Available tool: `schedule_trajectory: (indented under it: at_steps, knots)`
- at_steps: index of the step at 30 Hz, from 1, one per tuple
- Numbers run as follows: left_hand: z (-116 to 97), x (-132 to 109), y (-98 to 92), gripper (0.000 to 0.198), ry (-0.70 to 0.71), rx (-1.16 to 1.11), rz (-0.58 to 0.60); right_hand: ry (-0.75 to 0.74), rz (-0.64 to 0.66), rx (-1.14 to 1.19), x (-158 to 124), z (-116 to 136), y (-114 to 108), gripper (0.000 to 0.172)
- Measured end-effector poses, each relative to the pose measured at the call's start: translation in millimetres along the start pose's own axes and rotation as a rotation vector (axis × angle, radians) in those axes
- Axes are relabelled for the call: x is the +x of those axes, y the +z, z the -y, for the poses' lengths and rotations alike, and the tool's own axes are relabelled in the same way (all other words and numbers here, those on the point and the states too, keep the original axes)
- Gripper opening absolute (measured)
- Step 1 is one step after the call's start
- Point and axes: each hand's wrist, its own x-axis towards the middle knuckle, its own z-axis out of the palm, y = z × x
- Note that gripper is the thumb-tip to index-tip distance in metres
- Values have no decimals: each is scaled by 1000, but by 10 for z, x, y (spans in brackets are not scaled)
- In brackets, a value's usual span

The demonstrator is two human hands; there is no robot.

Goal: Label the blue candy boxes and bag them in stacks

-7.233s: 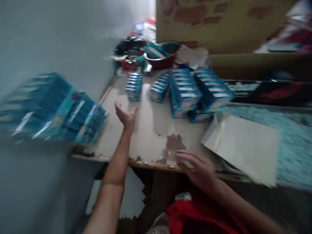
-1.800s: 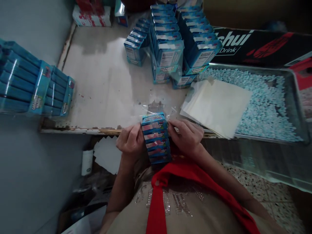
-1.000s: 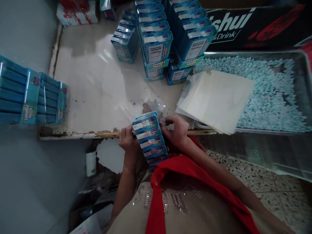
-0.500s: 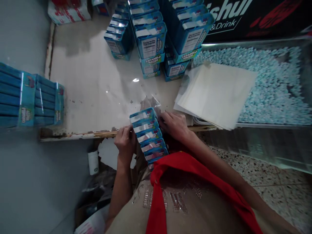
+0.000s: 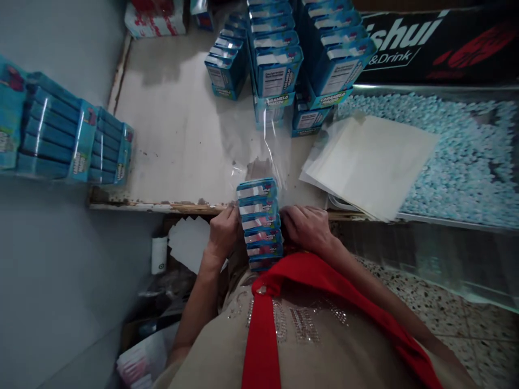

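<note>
A row of several small blue candy boxes (image 5: 260, 222) stands between my hands at the table's front edge, close to my body. Clear plastic bag film (image 5: 275, 154) runs from the boxes up over the table top and catches the light. My left hand (image 5: 224, 229) is closed at the left side of the row, fingers pinched on what looks like the film. On the right side, my right hand (image 5: 307, 224) is closed the same way, its fingertips partly hidden against the boxes. The row's near end meets the red apron strap (image 5: 265, 324).
Blue box stacks (image 5: 278, 75) stand at the back of the white table (image 5: 174, 129). Wrapped blue packs (image 5: 52, 124) are at the left. Pale paper sheets (image 5: 373, 162) lie over a tray of light-blue candies (image 5: 466, 162) at the right. Below the edge is a white cylinder (image 5: 159, 255).
The box row, tilted before, now runs straighter between my hands. The plastic film stretches farther up the table. My view has shifted left, and both hands stay closed at the row's sides.
</note>
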Motion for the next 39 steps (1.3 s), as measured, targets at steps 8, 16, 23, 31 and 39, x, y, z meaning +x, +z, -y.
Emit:
schedule_trajectory:
  at_steps: [8, 16, 23, 31, 39]
  knots:
    - [-140, -301, 39, 29, 42, -13, -22, -43, -131, 66, -239, -17, -58, 27]
    - [-158, -487, 47, 32, 112, -110, 144, -53, 105, 33, -572, -63, -71, 29]
    - [-476, -1043, -38, 33, -5, -356, 284, -219, 277, 280, -1026, -170, -289, 30]
    - [-913, -777, 40, 42, -603, -718, -19, 90, 40, 776, -914, 52, 13, 76]
    - [-707, -345, 34, 58, -593, -625, -260, 300, -146, 526, -370, 20, 251, 81]
